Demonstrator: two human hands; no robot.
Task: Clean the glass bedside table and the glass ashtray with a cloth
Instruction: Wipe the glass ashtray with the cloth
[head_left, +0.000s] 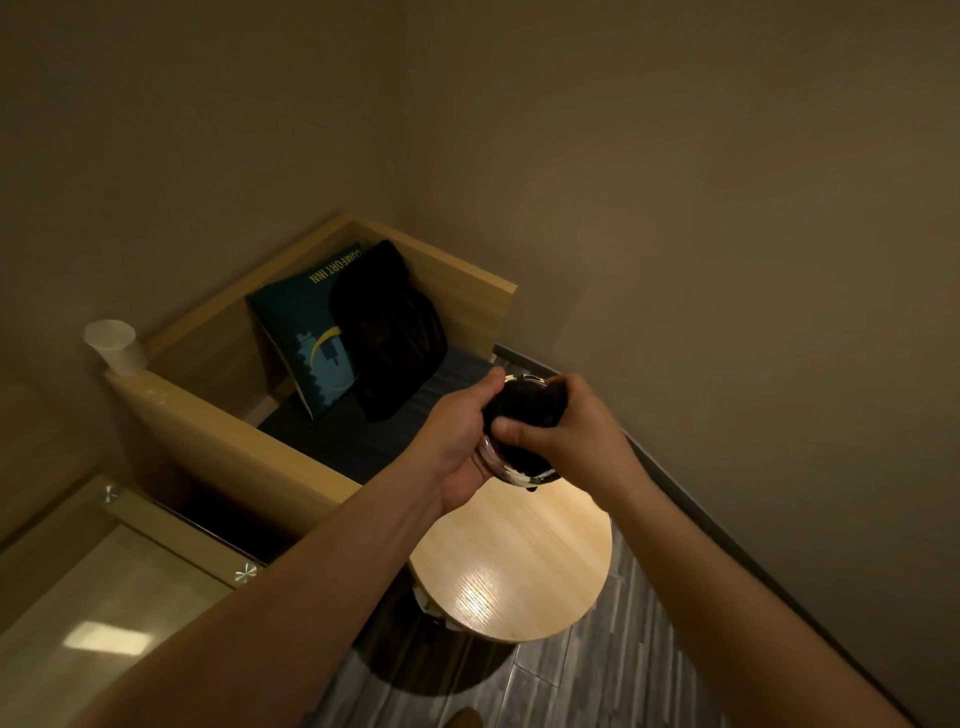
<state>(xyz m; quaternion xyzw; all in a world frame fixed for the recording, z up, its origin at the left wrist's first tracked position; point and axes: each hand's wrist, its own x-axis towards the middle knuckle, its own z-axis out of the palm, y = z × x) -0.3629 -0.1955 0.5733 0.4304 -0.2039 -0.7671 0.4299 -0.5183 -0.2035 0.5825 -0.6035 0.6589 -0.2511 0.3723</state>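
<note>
My left hand (462, 441) grips the round glass ashtray (511, 474) from its left side and holds it in the air above the far edge of a round wooden table (511, 566). My right hand (566, 423) presses a dark cloth (524, 410) into the ashtray's bowl, so most of the glass is hidden. The glass bedside table (104, 603) lies at the lower left, with metal studs at its corners and a ceiling light reflected in it.
A wooden-framed seat (249, 452) with a dark cushion holds a blue printed pillow (306, 338) and a black garment (389, 332). A white paper cup (114, 345) stands on the frame's left corner. Walls close in behind and on the right; grey plank floor below.
</note>
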